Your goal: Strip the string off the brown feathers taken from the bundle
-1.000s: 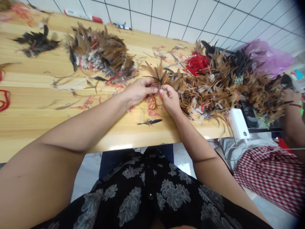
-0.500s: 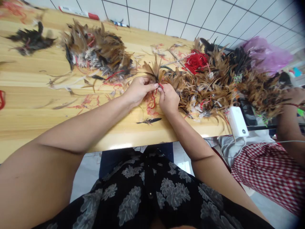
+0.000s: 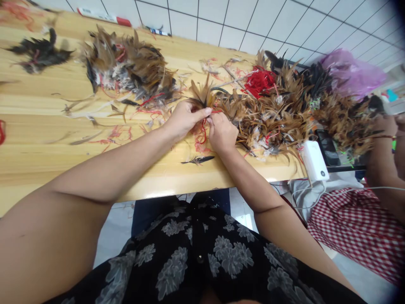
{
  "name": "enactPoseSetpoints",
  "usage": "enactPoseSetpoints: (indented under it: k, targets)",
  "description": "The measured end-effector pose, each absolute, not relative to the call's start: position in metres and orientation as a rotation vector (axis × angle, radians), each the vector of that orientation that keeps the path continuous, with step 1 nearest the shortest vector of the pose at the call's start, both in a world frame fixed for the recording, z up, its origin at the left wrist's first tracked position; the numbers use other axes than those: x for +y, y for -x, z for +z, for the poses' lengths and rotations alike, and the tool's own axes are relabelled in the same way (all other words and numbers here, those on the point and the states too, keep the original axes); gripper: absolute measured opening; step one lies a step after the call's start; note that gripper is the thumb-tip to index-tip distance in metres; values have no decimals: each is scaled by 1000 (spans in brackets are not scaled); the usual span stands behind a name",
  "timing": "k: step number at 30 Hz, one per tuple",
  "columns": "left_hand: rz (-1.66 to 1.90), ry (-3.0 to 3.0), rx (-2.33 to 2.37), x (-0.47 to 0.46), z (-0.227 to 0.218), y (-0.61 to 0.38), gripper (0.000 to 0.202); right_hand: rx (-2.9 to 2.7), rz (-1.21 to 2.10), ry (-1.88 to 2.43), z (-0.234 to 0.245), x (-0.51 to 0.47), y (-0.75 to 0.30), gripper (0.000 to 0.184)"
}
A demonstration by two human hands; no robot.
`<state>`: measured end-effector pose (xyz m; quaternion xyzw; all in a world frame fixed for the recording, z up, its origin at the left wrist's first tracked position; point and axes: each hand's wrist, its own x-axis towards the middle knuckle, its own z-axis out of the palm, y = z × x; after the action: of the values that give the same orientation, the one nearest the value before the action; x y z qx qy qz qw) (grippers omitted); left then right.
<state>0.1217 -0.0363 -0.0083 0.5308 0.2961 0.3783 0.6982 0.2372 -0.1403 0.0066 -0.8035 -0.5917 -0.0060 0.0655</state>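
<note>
My left hand (image 3: 185,119) pinches the base of a small bunch of brown feathers (image 3: 202,93) that fans upward over the wooden table (image 3: 38,126). My right hand (image 3: 222,133) is closed right beside it, its fingertips gripping a thin red string (image 3: 204,131) that hangs down in a loop between the two hands. Both hands rest at the left edge of a large pile of brown and black feathers (image 3: 284,114). A single dark feather (image 3: 198,160) lies on the table just below my hands.
A second feather heap (image 3: 129,69) lies at the upper left, a black tuft (image 3: 39,52) further left. Red string clump (image 3: 261,80), pink bag (image 3: 352,74), white power bank (image 3: 314,161) and phone (image 3: 327,147) at the right. Another person's arm (image 3: 379,169) and checked cloth (image 3: 357,230) are at the right edge.
Both hands shifted slightly up the table with the feather bunch. My right hand turned in closer to the left, pulling the red string tighter at the bunch's base.
</note>
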Motion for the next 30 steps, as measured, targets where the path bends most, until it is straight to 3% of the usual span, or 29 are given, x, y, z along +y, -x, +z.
enactPoseSetpoints:
  k: [11, 24, 30]
  targets:
    - [843, -1146, 616, -17, -32, -128, 44, -1712, 57, 2299, -11, -134, -242, 48]
    - [888, -1274, 616, -4, -42, -128, 38, -1626, 135, 2085, -31, -128, -255, 36]
    - [900, -1285, 584, 1, -55, -129, 33, -1573, 201, 1986, -38, -125, -260, 53]
